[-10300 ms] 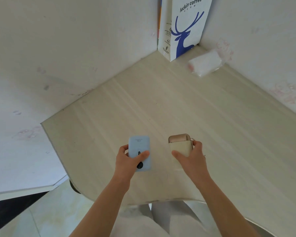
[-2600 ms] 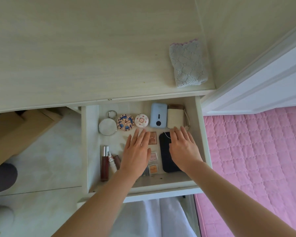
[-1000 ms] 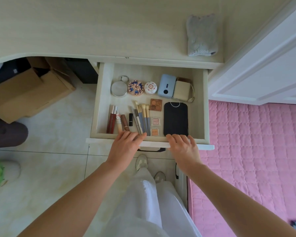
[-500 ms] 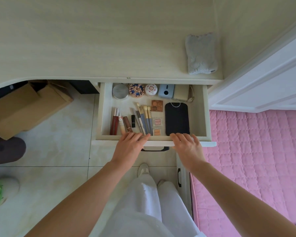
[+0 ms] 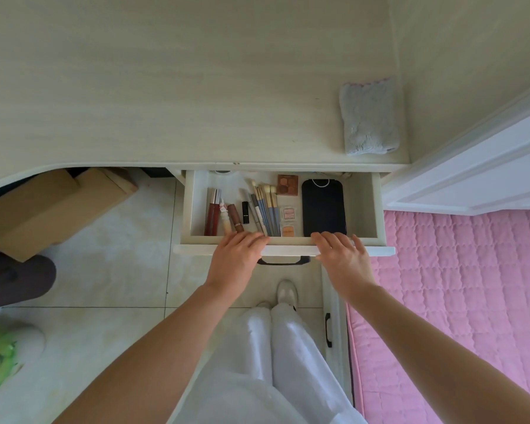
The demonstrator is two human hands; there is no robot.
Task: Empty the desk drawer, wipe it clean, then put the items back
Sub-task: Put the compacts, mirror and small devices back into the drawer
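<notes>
The pale wooden desk drawer [image 5: 366, 203], partly out beneath the desktop and filled with items, lies straight ahead of both hands, the left hand [image 5: 237, 258] and right hand [image 5: 340, 255] resting straight-fingered on its front edge, gripping nothing.

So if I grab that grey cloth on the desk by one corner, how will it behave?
The grey cloth looks soft and folded, so it would probably go limp and unfold as it hangs. It seems light for its size. Its fuzzy texture suggests it will drag on the desk rather than slide.
</notes>
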